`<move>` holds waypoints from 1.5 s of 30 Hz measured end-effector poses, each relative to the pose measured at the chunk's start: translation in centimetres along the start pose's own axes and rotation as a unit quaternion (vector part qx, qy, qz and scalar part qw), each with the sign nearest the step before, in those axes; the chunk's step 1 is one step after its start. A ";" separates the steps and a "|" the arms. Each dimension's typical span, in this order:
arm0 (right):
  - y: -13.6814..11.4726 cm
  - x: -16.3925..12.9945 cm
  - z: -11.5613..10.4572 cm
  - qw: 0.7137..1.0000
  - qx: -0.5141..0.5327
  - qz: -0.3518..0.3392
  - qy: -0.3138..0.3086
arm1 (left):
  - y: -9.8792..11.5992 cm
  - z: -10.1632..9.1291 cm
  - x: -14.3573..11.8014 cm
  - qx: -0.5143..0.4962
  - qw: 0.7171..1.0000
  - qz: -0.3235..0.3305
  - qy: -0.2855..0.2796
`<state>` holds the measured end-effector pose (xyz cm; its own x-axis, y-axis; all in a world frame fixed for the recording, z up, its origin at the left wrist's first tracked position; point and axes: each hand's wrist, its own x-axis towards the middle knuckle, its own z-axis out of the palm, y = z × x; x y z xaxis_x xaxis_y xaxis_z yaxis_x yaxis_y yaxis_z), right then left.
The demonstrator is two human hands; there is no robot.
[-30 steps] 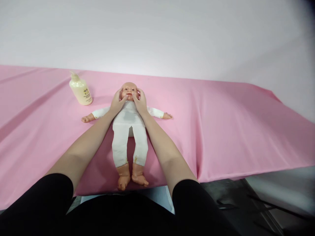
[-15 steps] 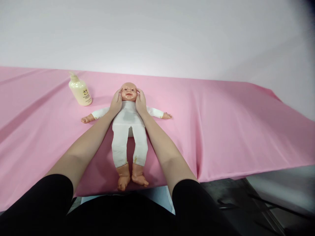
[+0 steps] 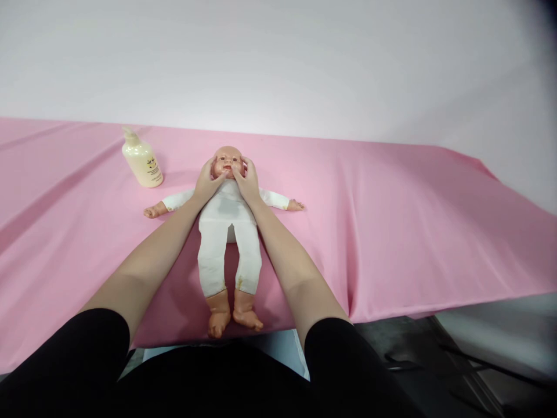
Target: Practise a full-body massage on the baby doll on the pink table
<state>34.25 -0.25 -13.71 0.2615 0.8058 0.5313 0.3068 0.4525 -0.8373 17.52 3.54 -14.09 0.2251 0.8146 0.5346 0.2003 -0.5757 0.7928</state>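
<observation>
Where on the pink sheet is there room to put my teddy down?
The pink sheet is bare to the right of the white-suited baby doll, out to the far edge. A smaller patch lies below the cream lotion bottle. It is crowded at the doll's head, where the left hand and right hand press.

Plastic doll (image 3: 227,217) – matt cloth (image 3: 391,220)

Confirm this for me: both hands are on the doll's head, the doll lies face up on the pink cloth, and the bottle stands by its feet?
Not quite. In the head view the bottle stands up near the doll's head, beyond its outstretched arm, not by its feet. The rest holds: left hand and right hand on the head, doll face up on the pink cloth.
</observation>
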 end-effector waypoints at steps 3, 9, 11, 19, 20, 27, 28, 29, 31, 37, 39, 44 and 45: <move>0.0 0.0 -0.1 1.000 -0.004 -0.004 -0.004 | -0.1 0.0 0.0 0.007 1.000 0.013 0.005; 0.2 0.3 -0.1 1.000 -0.018 -0.020 0.009 | -0.5 0.1 0.0 0.010 1.000 0.024 0.010; 0.4 0.4 -0.1 0.999 -0.021 -0.025 0.012 | -0.6 0.1 0.0 0.007 1.000 0.022 0.018; 0.6 0.4 -0.2 1.000 -0.009 -0.019 0.009 | 0.3 0.0 0.0 -0.003 1.000 0.009 0.025; 0.5 0.4 -0.2 1.000 -0.001 -0.012 0.007 | 0.4 0.0 0.0 -0.006 1.000 0.007 0.022; -0.5 0.1 -0.3 1.000 0.000 -0.013 0.008 | 1.2 -0.3 -0.3 0.010 1.000 0.012 -0.003; -0.6 0.1 -0.3 1.000 -0.001 -0.022 0.008 | 1.2 -0.4 -0.3 0.012 1.000 0.014 -0.003; -0.7 0.1 -0.4 0.999 -0.005 -0.031 0.006 | 1.1 -0.4 -0.3 0.014 1.000 0.016 -0.004; -0.8 0.1 -0.5 0.999 -0.017 -0.046 0.000 | 0.8 -0.4 -0.2 0.019 0.999 0.025 -0.006; -0.4 0.4 -0.5 0.997 -0.036 -0.060 -0.014 | 0.2 -0.4 0.0 0.033 0.998 0.044 -0.010; -0.3 0.4 -0.5 0.998 -0.037 -0.053 -0.018 | 0.2 -0.4 0.0 0.040 0.998 0.048 -0.005; -0.7 0.5 -0.6 0.997 -0.045 -0.049 -0.040 | 0.3 -0.2 -0.2 0.037 0.998 0.043 0.017; -0.8 0.5 -0.6 0.997 -0.045 -0.054 -0.044 | 0.3 -0.2 -0.2 0.032 0.999 0.036 0.024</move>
<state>34.66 -0.46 -12.67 0.1422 0.7868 0.6006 0.4112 0.5049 -0.7589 17.40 3.23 -13.86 0.1960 0.7724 0.6041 0.2467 -0.6351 0.7320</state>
